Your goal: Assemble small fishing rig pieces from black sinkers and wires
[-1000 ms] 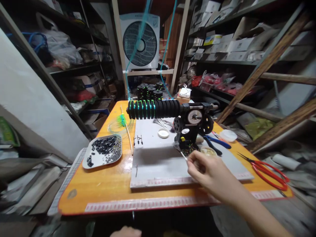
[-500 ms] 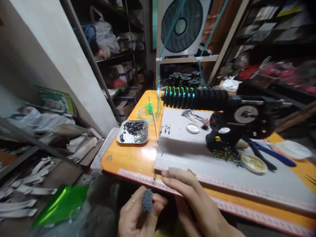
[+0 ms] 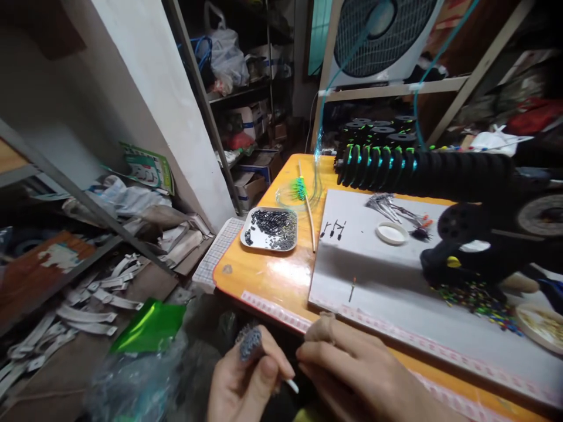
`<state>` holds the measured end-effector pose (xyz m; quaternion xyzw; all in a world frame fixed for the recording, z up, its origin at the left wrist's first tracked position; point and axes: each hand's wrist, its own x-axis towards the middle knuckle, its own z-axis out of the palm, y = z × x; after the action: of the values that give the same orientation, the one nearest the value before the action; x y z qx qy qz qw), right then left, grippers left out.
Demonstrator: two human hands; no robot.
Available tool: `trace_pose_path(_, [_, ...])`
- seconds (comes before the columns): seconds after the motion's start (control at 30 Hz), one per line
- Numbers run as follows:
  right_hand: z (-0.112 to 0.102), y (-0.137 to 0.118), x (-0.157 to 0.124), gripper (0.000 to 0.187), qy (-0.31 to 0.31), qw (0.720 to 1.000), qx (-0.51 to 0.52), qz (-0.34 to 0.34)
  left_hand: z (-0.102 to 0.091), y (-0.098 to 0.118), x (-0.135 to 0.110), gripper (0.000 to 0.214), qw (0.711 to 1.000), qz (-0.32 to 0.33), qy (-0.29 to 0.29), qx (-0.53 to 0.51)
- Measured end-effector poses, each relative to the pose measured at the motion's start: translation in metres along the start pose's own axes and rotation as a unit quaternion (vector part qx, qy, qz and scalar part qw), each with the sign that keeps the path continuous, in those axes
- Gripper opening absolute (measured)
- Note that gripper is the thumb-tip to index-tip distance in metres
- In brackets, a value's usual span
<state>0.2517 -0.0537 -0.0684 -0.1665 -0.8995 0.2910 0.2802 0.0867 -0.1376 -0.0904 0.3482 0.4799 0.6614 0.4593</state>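
Left hand (image 3: 241, 384) has a gray bundle (image 3: 250, 344) in its grip by the desk's (image 3: 259, 271) front edge; right hand (image 3: 356, 360) alongside, can't tell its grip tbh.

Grey bundle (image 3: 251, 344) (end speckled) and white stick (image 3: 292, 385), in left hand (image 3: 248, 381).

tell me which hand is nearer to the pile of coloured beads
Right. The right hand is by the table's front edge, left of the coloured beads and nearer the camera; the left hand is farther left, short of that edge.
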Motion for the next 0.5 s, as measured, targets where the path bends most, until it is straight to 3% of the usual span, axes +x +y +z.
trace_pose_path(0.2, [-0.001, -0.005, 0.001, 0.016, 0.131, 0.983, 0.046, 0.118, -0.001, -0.003, 0.003, 0.036, 0.997, -0.078, -0.017, -0.015])
trace_pose_path(0.37, [0.004, -0.007, 0.009, 0.016, 0.120, 0.974, 0.152, 0.118, 0.009, -0.006, 0.003, 0.037, 0.989, -0.145, 0.025, 0.011])
trace_pose_path(0.5, [0.010, -0.007, 0.010, 0.017, 0.127, 0.967, 0.167, 0.147, 0.015, -0.009, 0.002, 0.037, 0.988, -0.144, 0.055, 0.025])
